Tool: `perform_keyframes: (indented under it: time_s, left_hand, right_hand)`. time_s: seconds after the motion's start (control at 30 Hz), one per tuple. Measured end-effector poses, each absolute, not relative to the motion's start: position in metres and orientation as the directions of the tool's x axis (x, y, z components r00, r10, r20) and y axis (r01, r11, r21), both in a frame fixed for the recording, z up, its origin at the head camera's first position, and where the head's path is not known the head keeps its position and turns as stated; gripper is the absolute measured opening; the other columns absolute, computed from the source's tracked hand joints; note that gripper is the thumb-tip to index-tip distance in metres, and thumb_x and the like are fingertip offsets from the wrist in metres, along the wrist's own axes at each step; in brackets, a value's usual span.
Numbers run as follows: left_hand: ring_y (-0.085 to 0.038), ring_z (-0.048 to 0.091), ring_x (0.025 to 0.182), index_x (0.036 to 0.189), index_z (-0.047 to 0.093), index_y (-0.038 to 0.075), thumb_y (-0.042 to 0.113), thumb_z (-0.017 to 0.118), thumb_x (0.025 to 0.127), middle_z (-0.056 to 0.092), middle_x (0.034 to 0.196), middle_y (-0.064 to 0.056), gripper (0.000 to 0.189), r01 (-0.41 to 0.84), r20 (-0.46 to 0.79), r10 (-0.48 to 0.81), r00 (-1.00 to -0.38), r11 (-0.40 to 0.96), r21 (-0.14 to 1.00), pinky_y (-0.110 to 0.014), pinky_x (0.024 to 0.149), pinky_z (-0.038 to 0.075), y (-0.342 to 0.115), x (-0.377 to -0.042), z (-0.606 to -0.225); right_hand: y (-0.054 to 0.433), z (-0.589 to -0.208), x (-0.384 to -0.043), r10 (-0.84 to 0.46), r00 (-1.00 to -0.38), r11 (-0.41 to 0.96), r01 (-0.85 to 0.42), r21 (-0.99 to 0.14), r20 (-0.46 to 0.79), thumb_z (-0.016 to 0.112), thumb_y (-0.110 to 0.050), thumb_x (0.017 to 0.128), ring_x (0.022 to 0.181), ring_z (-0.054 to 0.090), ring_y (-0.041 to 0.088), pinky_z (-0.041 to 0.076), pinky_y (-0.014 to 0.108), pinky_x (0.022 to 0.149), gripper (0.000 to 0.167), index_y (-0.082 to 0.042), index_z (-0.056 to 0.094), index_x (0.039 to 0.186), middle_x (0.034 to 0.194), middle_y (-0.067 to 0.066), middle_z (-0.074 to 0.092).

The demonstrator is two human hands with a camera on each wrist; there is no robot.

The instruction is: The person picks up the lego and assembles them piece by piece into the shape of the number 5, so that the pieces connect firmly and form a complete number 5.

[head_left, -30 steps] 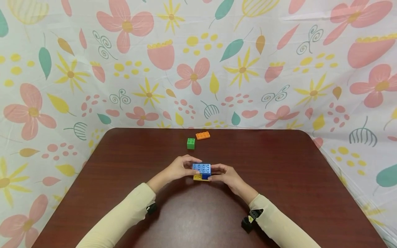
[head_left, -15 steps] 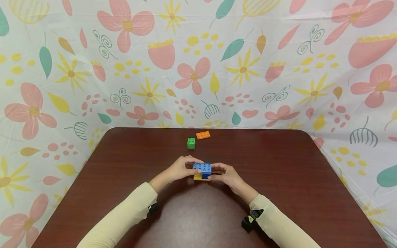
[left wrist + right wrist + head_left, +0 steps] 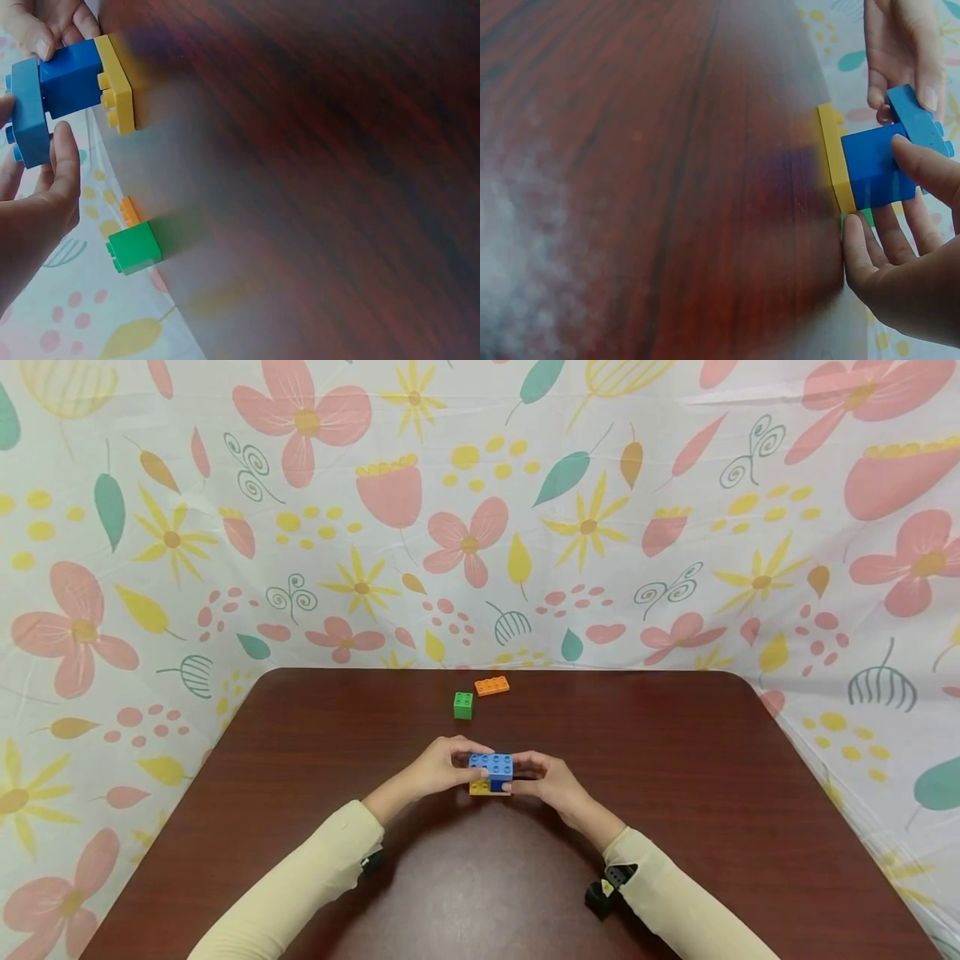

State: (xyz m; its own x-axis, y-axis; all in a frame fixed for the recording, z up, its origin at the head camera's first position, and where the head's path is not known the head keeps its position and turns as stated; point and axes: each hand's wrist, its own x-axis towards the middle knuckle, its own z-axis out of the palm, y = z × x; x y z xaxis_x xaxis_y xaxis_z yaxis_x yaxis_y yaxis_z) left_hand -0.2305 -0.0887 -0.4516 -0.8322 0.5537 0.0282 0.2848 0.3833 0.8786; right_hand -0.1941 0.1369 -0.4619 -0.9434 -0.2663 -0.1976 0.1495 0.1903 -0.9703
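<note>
A light blue studded brick sits atop a dark blue brick, which stands on the right part of a thin yellow plate. Toward the left, the light blue brick overhangs bare yellow studs. My left hand pinches the light blue brick, thumb at the front and fingers behind. From the other side, my right hand grips the dark blue brick; its thumb lies on the near face and a fingertip is at the yellow plate's edge. In the left wrist view, a narrow gap shows between the two blue bricks at one edge.
A green square brick stands farther back on the dark wooden table. Behind it lies a flat orange plate, close to the table's far edge. A flower-patterned cloth hangs beyond.
</note>
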Motion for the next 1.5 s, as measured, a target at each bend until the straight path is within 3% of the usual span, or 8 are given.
perform_keyframes:
  time_s: [0.23,0.5,1.07,1.5]
  left_hand:
    - [-0.026,0.055,0.085,0.115,0.067,-0.003,0.007,0.07,0.088,0.066,0.1,-0.016,0.029,0.341,0.066,0.579,-0.813,0.38,0.86,-0.025,0.07,0.05,-0.086,-0.231,-0.449]
    - [-0.016,0.055,0.079,0.114,0.07,0.006,0.012,0.073,0.086,0.067,0.098,-0.006,0.029,0.307,0.031,0.557,-0.83,0.411,0.859,-0.023,0.067,0.05,-0.087,-0.229,-0.447]
    - [-0.027,0.057,0.08,0.107,0.071,0.003,0.007,0.074,0.083,0.069,0.097,-0.008,0.025,0.245,-0.029,0.549,-0.836,0.42,0.874,-0.025,0.065,0.051,-0.082,-0.231,-0.436]
    - [-0.017,0.058,0.075,0.109,0.07,0.005,0.008,0.073,0.085,0.068,0.096,-0.005,0.025,0.229,-0.04,0.55,-0.834,0.412,0.882,-0.024,0.064,0.051,-0.084,-0.232,-0.444]
  right_hand:
    - [0.138,-0.475,-0.201,-0.239,-0.949,0.189,0.164,-0.968,-0.207,0.076,-0.007,0.082,0.102,0.062,0.022,0.052,0.041,0.087,0.041,-0.001,0.063,0.119,0.114,0.012,0.065]
    - [0.139,-0.481,-0.202,-0.236,-0.951,0.194,0.155,-0.969,-0.2,0.079,-0.011,0.08,0.101,0.062,0.021,0.054,0.037,0.083,0.044,-0.003,0.064,0.12,0.113,0.009,0.066]
    - [0.138,-0.478,-0.204,-0.238,-0.952,0.186,0.151,-0.971,-0.194,0.079,-0.011,0.08,0.102,0.062,0.023,0.054,0.035,0.084,0.042,-0.003,0.063,0.118,0.111,0.01,0.066]
    - [0.137,-0.475,-0.2,-0.28,-0.95,0.218,0.074,-0.973,-0.135,0.077,-0.017,0.083,0.106,0.059,0.025,0.053,0.035,0.083,0.045,-0.006,0.061,0.123,0.119,0.011,0.063]
